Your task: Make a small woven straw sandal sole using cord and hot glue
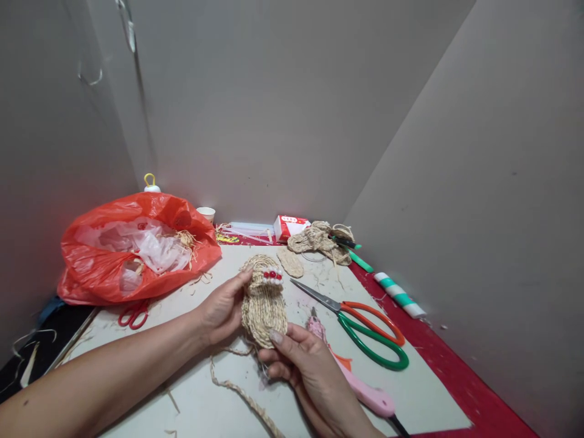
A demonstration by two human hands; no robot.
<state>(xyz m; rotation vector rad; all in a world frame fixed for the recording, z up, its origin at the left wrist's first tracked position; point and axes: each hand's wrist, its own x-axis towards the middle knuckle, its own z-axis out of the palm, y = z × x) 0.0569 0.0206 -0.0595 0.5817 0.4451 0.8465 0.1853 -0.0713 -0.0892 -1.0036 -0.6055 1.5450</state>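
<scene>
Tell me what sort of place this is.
Probably a handicraft workspace between grey walls: a beaded straw slipper is held up, orange-and-green-handled scissors lie nearby, and straw wisps show at a red plastic bag.

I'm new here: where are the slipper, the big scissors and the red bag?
Slipper (263, 309): head view, on the woven sole between the hands.
Big scissors (339, 306): head view, at the pivot, where blades meet handles.
Red bag (93, 274): head view, on its outer wall.
</scene>
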